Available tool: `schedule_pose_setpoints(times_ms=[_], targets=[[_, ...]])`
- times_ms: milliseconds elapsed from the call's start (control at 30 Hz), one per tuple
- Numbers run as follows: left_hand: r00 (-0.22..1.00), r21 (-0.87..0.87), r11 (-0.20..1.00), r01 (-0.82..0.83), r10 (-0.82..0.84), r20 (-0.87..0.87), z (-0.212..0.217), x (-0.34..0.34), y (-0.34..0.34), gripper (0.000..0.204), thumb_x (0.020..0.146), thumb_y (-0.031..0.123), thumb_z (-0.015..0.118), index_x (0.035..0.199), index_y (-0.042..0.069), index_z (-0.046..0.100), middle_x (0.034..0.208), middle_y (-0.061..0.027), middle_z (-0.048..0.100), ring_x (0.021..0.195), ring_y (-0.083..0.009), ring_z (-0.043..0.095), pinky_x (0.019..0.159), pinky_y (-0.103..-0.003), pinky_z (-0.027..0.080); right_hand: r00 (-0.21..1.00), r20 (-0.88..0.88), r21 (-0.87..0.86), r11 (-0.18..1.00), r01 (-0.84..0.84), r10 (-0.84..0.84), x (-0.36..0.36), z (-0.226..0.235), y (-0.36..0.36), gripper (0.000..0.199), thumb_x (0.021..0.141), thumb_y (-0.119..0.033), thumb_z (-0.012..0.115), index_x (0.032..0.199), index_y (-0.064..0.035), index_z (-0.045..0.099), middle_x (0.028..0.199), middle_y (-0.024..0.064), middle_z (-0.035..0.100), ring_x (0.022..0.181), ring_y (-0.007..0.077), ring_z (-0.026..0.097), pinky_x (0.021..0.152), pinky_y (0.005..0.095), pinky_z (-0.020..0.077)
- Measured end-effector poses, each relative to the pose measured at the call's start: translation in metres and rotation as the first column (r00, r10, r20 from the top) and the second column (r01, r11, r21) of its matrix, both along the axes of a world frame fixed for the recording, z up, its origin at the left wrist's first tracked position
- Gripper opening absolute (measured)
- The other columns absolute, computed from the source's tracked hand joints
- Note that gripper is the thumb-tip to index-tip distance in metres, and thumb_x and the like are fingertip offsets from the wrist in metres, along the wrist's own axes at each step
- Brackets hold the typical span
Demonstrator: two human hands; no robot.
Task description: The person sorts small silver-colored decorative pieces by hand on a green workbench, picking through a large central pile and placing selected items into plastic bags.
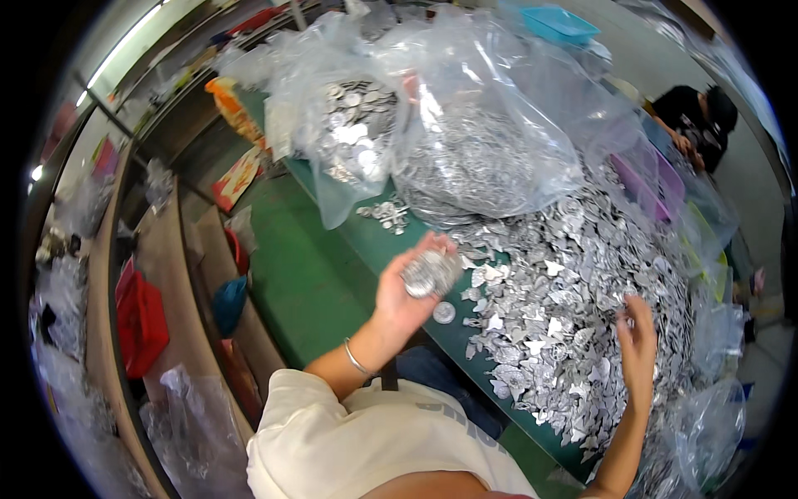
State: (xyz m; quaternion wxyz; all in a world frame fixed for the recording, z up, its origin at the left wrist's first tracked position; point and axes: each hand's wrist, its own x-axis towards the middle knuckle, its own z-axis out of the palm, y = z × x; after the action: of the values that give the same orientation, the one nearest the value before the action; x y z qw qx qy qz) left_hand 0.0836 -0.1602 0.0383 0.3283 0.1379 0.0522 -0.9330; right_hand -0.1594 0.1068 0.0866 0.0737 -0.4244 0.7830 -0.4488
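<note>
Silver metal discs (430,273) sat stacked in the left hand (409,293), its grip curled around them above the green desk (370,241), and might have spilled if loosened while the right hand (637,343), fingers spread, reached the heap of metal pieces (573,274).

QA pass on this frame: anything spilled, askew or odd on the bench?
A small cluster of round silver discs lies loose on the green table, apart from the main heap of metal pieces, beside the clear bags. One disc sits alone below the left hand, which holds a stack.
</note>
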Motion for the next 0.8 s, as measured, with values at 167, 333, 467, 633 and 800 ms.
schedule_pose_setpoints(times_ms=[167,333,467,633,800], targets=[[0.897,-0.159,0.902,-0.402,0.423,0.13,0.038,0.025,-0.078,0.037,0.086,0.01,0.038,0.121,-0.001,0.044,0.116,-0.0175,0.053,0.11,-0.0329,0.051,0.099,-0.049,0.039,0.976,0.093,0.296,0.931,-0.214,0.195,0.032,-0.005,0.05,0.042,0.082,-0.012,0.058,0.122,-0.003,0.05,0.118,0.0116,0.051,0.092,0.018,0.055,0.075,0.0285,0.0439],[0.854,-0.296,0.828,-0.476,0.515,0.067,0.081,-0.006,-0.218,0.037,0.089,0.015,0.032,0.123,-0.001,0.038,0.117,-0.022,0.049,0.111,-0.0364,0.047,0.097,-0.055,0.037,0.988,0.09,0.305,0.941,-0.15,0.128,0.053,-0.007,0.05,0.045,0.081,-0.012,0.058,0.124,-0.0028,0.047,0.122,0.0126,0.05,0.091,0.0209,0.056,0.074,0.0305,0.0451],[0.709,-0.651,0.733,-0.198,0.566,0.421,0.099,-0.025,-0.242,0.045,0.088,0.019,0.044,0.129,0.002,0.034,0.129,-0.0242,0.037,0.116,-0.0381,0.041,0.102,-0.054,0.029,0.999,0.036,0.279,0.96,-0.002,-0.008,0.073,-0.008,0.046,0.044,0.079,-0.006,0.059,0.121,0.0018,0.048,0.118,0.017,0.051,0.097,0.0277,0.053,0.088,0.0346,0.0405],[0.71,-0.925,0.349,-0.152,0.69,0.144,0.077,-0.017,-0.181,0.04,0.085,0.01,0.049,0.121,-0.006,0.045,0.123,-0.0158,0.045,0.11,-0.0269,0.046,0.094,-0.04,0.037,0.992,0.126,0.337,0.94,-0.056,0.014,0.098,-0.018,0.047,0.035,0.081,-0.008,0.06,0.114,0.0005,0.053,0.112,0.0173,0.054,0.097,0.0333,0.053,0.087,0.0356,0.0421],[0.783,-0.823,-0.187,0.536,0.475,0.402,0.036,0.006,-0.05,0.03,0.085,0.005,0.051,0.115,0.0,0.054,0.113,-0.0131,0.056,0.104,-0.0228,0.054,0.089,-0.034,0.043,0.997,-0.064,0.258,0.966,-0.013,0.031,0.111,-0.04,0.017,0.032,0.078,-0.009,0.064,0.108,0.0005,0.056,0.107,0.0153,0.056,0.1,0.0334,0.051,0.088,0.0355,0.0409]])
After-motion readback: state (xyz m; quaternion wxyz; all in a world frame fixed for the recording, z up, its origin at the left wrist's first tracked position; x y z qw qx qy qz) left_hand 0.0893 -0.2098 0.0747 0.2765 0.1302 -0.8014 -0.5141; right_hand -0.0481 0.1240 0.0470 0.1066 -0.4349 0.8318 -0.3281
